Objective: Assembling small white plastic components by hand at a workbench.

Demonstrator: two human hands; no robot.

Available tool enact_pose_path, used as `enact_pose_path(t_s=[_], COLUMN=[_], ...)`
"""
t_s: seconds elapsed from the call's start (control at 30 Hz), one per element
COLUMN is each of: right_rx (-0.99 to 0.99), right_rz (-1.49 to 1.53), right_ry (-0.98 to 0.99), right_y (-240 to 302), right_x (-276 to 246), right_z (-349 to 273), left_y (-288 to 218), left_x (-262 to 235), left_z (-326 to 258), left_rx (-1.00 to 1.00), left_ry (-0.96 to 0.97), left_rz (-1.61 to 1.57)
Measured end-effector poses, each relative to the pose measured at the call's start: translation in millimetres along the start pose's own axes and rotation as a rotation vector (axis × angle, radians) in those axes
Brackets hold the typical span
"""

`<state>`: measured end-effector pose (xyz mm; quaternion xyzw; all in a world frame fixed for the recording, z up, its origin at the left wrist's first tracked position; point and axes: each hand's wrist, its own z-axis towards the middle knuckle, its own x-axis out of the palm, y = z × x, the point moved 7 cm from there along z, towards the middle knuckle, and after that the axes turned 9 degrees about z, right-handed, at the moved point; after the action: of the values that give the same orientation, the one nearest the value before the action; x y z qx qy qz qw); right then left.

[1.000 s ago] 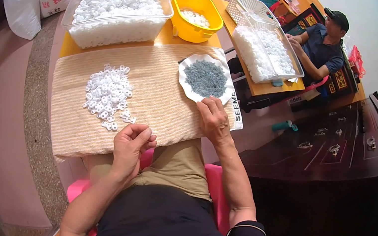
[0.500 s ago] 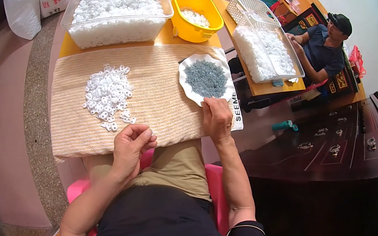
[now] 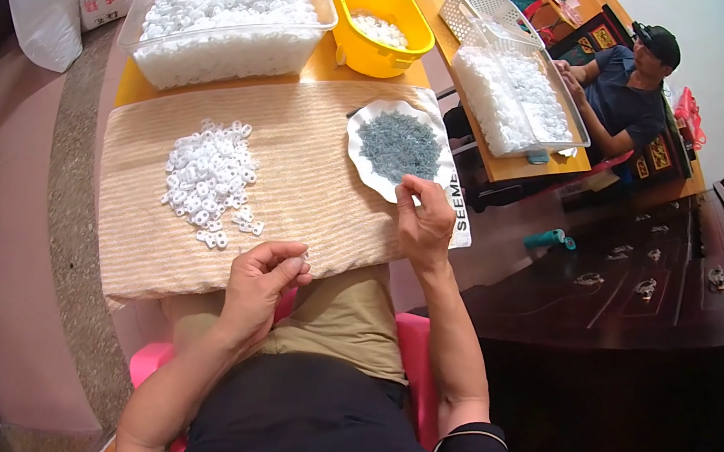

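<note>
Striped cloth (image 3: 301,133) is spread mid-frame. White two-holed pieces (image 3: 209,172), left of centre, and grey slivers (image 3: 399,143) in a scalloped dish (image 3: 373,184), upper centre, are left in plenty; what is done cannot be judged. Left hand (image 3: 261,284) and right hand (image 3: 426,232) are pinched, any contents indiscernible.

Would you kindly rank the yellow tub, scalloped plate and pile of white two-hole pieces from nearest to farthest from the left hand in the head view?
From the left hand:
1. Pile of white two-hole pieces, left part of the cloth.
2. Scalloped plate, on the right.
3. Yellow tub, beyond the cloth.
</note>
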<state>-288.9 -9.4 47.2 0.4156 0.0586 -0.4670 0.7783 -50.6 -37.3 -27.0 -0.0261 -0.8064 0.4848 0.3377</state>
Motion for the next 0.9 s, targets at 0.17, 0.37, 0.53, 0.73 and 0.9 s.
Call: enact_pose_path(t_s=[0.17, 0.37, 0.53, 0.73, 0.9], right_rx=[0.428, 0.519, 0.586, 0.523, 0.506], right_rz=[0.508, 0.771, 0.744, 0.762, 0.849], right_ry=[0.169, 0.344, 0.432, 0.43, 0.463], right_y=[23, 61, 69, 71, 70], right_x=[27, 59, 70, 70, 70], right_z=[-16, -30, -40, -44, -48], left_y=[-5, -5, -9, -4, 1], left_x=[3, 5, 9, 8, 10], left_z=[0, 3, -2, -5, -4], left_rx=[-0.035, -0.027, -0.104, -0.149, -0.145], left_ry=[-0.01, 0.037, 0.071, 0.069, 0.14], left_rz=[-0.006, -0.086, -0.171, -0.238, -0.262])
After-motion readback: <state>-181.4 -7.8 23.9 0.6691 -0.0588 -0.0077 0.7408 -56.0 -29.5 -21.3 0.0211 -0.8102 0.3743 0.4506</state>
